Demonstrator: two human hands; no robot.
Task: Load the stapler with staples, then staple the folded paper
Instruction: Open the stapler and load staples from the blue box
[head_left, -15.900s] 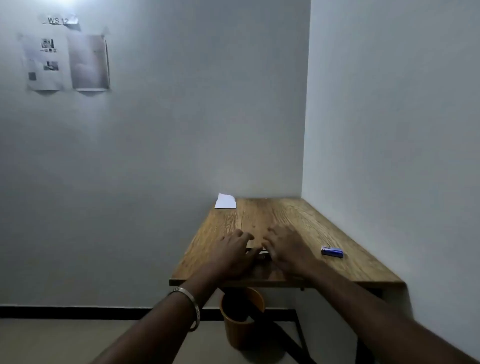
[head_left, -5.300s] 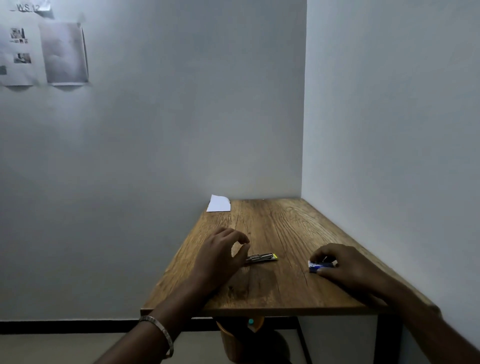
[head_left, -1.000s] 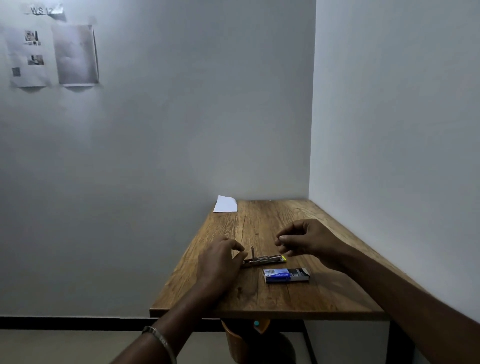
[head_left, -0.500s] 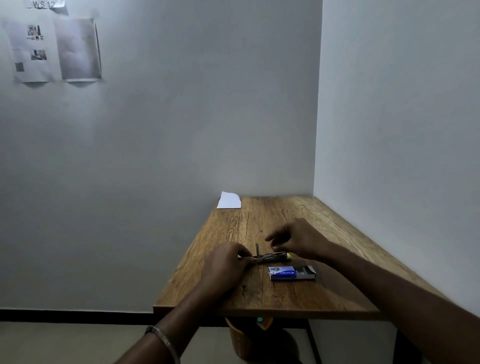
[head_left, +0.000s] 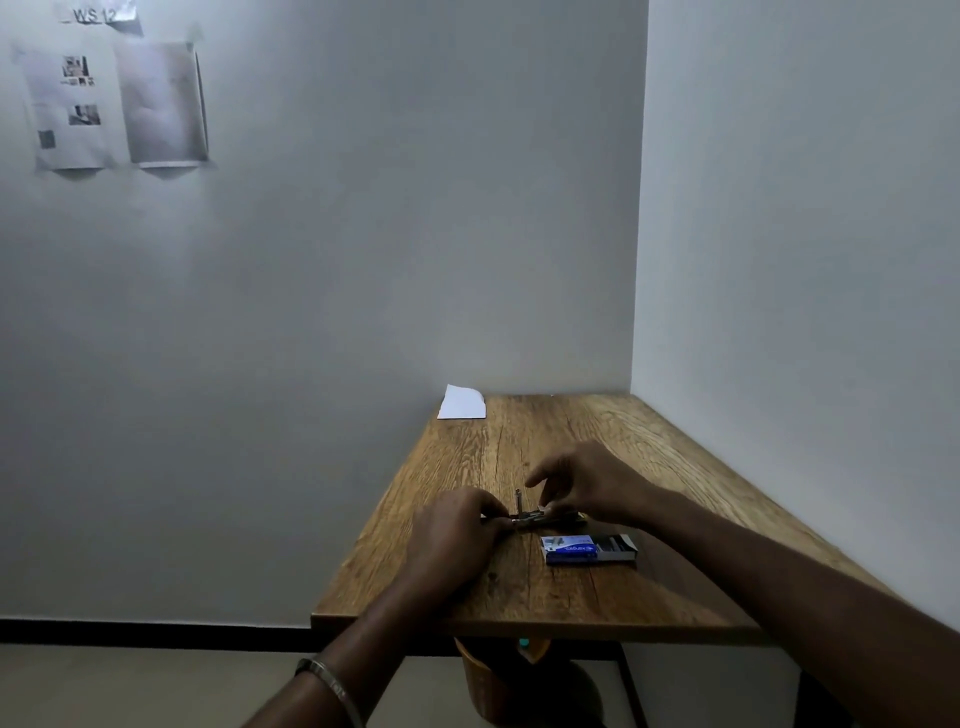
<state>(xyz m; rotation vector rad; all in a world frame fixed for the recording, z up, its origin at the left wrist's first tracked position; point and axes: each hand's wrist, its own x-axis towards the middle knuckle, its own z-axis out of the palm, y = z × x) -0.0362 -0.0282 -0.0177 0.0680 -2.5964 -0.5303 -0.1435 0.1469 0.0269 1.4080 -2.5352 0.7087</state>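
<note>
**Stapler open on surface, both hands at it**

The wooden surface (head_left: 613, 597) is sitting in the room corner. Left hand (head_left: 453, 538) is gripping the stapler (head_left: 535, 517) at its left end, fingers curled round it. Right hand (head_left: 587, 486) is pinching at the stapler's right half, index finger lifted and extended. Stapler is lying flat between the hands, long axis running left-right, a thin metal part standing upright near its left end. Staple box (head_left: 589, 550) is lying just nearer, drawer slid out rightward. Folded paper (head_left: 462, 402) is resting at the far left corner.
</note>
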